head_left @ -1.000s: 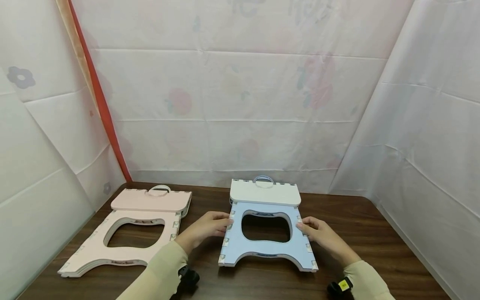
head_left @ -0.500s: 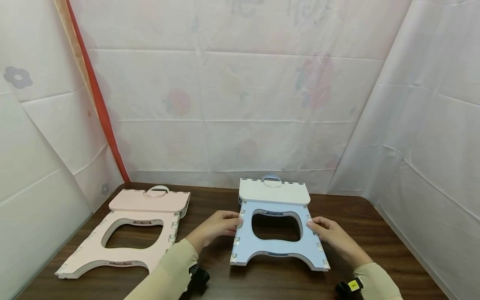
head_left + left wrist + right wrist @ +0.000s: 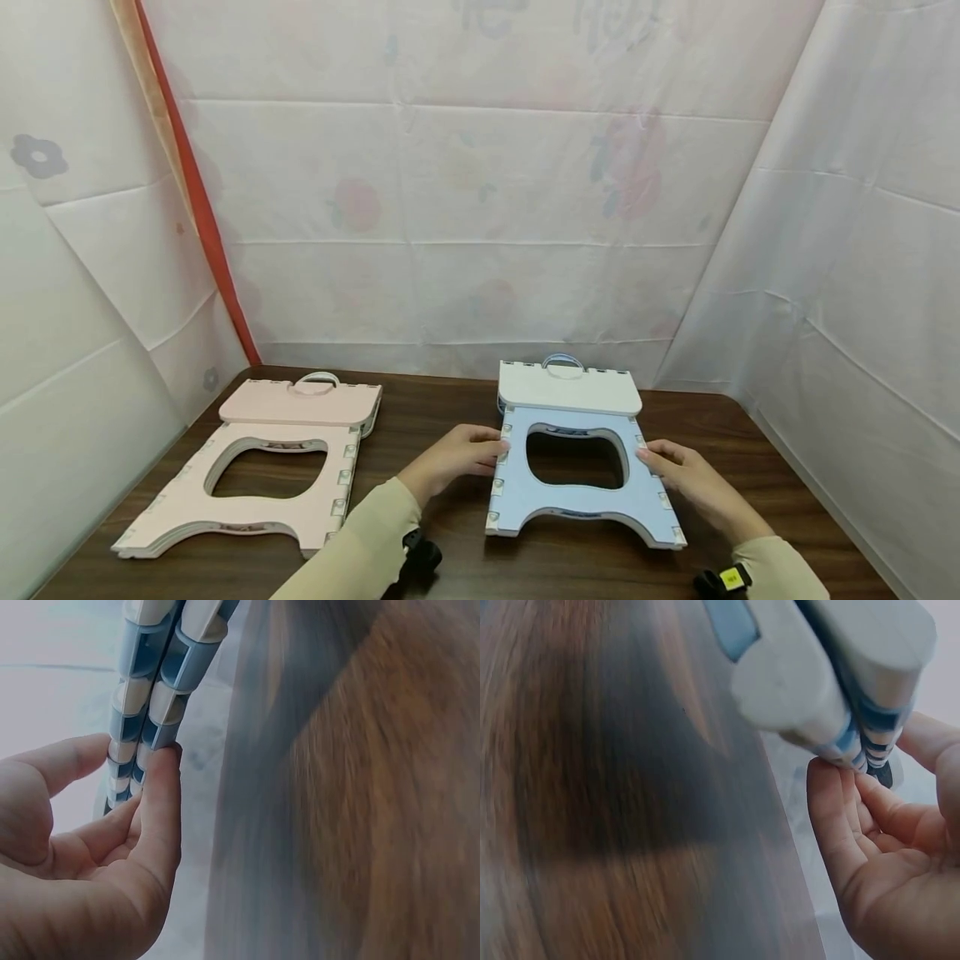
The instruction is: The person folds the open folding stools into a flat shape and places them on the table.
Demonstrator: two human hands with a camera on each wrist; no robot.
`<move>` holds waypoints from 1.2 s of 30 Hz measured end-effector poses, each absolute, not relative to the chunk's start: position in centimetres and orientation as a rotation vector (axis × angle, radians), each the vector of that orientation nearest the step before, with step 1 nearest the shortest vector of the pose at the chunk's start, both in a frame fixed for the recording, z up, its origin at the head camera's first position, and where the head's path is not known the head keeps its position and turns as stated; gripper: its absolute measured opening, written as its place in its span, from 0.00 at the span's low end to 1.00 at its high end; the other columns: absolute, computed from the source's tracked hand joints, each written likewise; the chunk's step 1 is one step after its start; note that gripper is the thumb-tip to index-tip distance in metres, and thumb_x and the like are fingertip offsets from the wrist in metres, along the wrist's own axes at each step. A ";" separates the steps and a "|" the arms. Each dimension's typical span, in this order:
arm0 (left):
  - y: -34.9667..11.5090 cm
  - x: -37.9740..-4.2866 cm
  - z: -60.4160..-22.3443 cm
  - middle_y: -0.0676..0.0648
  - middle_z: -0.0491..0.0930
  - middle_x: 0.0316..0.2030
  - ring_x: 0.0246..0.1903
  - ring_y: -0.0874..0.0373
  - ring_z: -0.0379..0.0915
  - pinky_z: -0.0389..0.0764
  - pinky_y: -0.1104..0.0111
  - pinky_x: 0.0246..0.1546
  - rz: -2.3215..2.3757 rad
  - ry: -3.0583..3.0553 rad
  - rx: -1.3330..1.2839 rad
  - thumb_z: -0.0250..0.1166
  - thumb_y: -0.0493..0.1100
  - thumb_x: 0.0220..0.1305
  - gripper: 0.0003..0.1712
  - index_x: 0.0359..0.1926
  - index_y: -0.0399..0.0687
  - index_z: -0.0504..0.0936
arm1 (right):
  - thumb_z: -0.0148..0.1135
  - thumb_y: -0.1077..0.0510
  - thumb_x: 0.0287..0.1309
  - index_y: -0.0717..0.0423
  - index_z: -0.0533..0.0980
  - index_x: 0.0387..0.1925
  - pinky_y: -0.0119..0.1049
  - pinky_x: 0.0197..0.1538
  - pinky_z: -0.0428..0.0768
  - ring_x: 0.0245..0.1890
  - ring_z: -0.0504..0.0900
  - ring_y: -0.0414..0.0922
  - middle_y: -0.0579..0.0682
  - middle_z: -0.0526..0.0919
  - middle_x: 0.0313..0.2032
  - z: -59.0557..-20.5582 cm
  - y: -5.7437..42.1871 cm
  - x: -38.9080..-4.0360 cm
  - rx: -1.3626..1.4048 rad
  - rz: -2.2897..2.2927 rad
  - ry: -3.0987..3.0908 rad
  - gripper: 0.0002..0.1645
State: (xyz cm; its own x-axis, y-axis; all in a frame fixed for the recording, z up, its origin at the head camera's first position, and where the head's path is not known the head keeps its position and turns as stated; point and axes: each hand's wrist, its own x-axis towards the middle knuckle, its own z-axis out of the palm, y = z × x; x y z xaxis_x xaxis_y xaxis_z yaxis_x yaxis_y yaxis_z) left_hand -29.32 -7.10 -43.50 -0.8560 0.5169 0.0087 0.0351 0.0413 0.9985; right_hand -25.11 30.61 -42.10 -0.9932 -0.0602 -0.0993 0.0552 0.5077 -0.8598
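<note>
A folded step stool (image 3: 517,492), light blue with a white top and a blue carry handle, is held flat between both hands in the head view. My left hand (image 3: 459,457) pinches its left edge, thumb on the upper face and fingers beneath. On the opposite edge, my right hand (image 3: 693,483) grips in the same way. Both wrist views show the stool's blue and white hinged edge (image 3: 142,682) between thumb and fingers. A shadow lies below the stool's near legs. Left of it, a folded pink step stool (image 3: 300,404) lies on the table, touched by neither hand.
The dark brown wooden table (image 3: 427,408) bears both stools. Patterned white curtains (image 3: 480,208) close off the back and both sides, and a red strip (image 3: 197,187) runs down the left corner.
The blue stool has moved steadily to the right, away from the pink stool, with both hands gripping its edges throughout. The pink stool stays where it was.
</note>
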 end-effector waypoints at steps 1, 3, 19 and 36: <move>-6.8 -29.3 -43.6 0.37 0.80 0.49 0.49 0.47 0.80 0.81 0.55 0.50 1.874 1.970 0.556 0.63 0.41 0.71 0.28 0.62 0.21 0.71 | 0.58 0.42 0.71 0.67 0.70 0.62 0.44 0.52 0.77 0.50 0.76 0.47 0.57 0.77 0.54 -42.1 30.9 -25.0 0.005 -1.504 2.621 0.35; -6.2 -29.4 -43.6 0.37 0.81 0.49 0.48 0.47 0.80 0.81 0.55 0.50 1.879 1.959 0.551 0.63 0.41 0.71 0.28 0.61 0.21 0.71 | 0.57 0.41 0.71 0.68 0.70 0.63 0.43 0.51 0.78 0.49 0.77 0.48 0.57 0.77 0.54 -42.0 31.4 -25.0 0.019 -1.513 2.605 0.35; -2.2 -29.3 -43.9 0.40 0.81 0.47 0.46 0.48 0.81 0.82 0.56 0.48 1.881 1.939 0.533 0.64 0.39 0.70 0.25 0.60 0.24 0.74 | 0.56 0.43 0.73 0.71 0.65 0.65 0.43 0.44 0.80 0.43 0.80 0.49 0.56 0.80 0.47 -41.7 35.0 -24.0 0.092 -1.508 2.573 0.37; 1.2 -29.2 -43.7 0.40 0.81 0.44 0.44 0.48 0.81 0.83 0.57 0.47 1.911 1.858 0.521 0.65 0.36 0.69 0.22 0.58 0.24 0.76 | 0.55 0.40 0.73 0.70 0.63 0.67 0.44 0.46 0.79 0.46 0.79 0.49 0.57 0.77 0.53 -41.7 38.4 -23.1 0.177 -1.450 2.585 0.41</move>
